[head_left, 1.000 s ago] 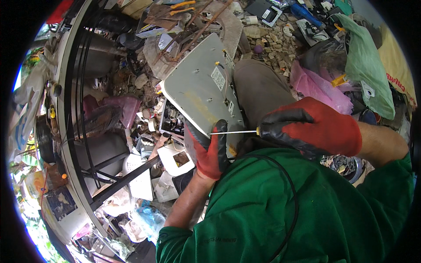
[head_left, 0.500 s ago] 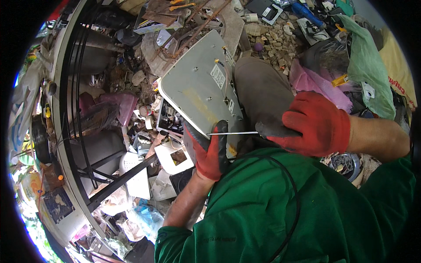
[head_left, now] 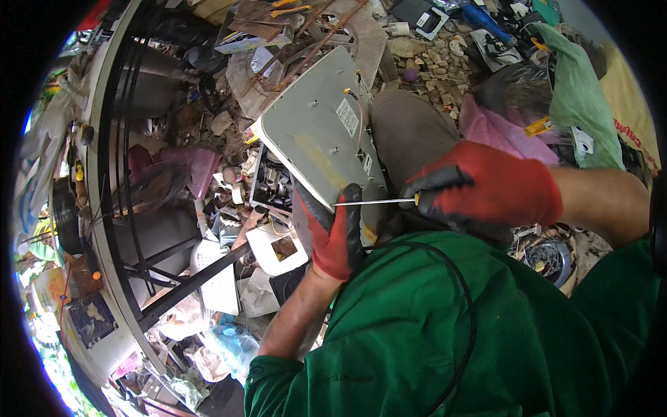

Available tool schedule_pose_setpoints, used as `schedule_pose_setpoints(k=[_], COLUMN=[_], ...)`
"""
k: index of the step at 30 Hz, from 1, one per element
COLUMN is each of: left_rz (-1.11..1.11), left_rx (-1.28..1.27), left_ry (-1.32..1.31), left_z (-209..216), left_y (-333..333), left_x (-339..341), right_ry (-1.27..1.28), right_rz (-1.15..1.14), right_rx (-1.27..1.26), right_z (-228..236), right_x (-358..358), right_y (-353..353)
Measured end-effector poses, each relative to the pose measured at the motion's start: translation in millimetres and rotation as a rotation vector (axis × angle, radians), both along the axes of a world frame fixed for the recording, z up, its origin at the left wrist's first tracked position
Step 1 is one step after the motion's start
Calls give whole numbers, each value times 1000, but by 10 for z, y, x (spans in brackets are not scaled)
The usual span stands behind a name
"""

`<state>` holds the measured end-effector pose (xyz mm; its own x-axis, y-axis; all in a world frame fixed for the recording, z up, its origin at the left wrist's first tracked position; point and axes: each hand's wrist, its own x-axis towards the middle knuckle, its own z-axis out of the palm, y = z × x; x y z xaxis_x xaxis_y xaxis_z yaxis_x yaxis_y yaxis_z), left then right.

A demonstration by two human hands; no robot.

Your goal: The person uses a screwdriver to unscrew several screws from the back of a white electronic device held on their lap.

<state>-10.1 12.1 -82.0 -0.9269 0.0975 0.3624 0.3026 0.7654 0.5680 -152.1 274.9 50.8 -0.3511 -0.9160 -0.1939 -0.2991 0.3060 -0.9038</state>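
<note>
A flat grey panel with a pale rim, labels, screws and short cables on its back leans tilted against my trouser leg. Its lower corner is gripped by my left hand, in a red and black glove, the thumb raised over the back. My right hand, gloved alike, is closed round a screwdriver. Most of the handle is hidden in the fist; a bit of yellow shows where the thin shaft begins. The shaft runs leftward past my left thumb, its tip at the panel's lower edge. Whether the tip is wedged in, I cannot tell.
A metal frame with dark bars stands on the left. Around me lie a white plastic housing, a tray of small dark parts, rubble, pink netting and a green sack. A black cable crosses my shirt.
My right hand has turned and shifted slightly, showing the yellow start of the screwdriver's handle. The shaft now slopes gently, with its tip moved slightly up. My left hand keeps its hold on the panel.
</note>
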Motion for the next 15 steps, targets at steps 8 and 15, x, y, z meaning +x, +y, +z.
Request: schedule_pose_setpoints(k=[8,15], left_rz=[-25,85], left_rx=[28,527], left_ry=[39,-107], left_z=[151,311], left_y=[31,223], left_x=[-16,-106], right_ry=[887,-441], right_rz=[138,-64], right_rx=[63,-3], right_z=[72,-37], right_x=[223,-51], right_y=[-37,-18])
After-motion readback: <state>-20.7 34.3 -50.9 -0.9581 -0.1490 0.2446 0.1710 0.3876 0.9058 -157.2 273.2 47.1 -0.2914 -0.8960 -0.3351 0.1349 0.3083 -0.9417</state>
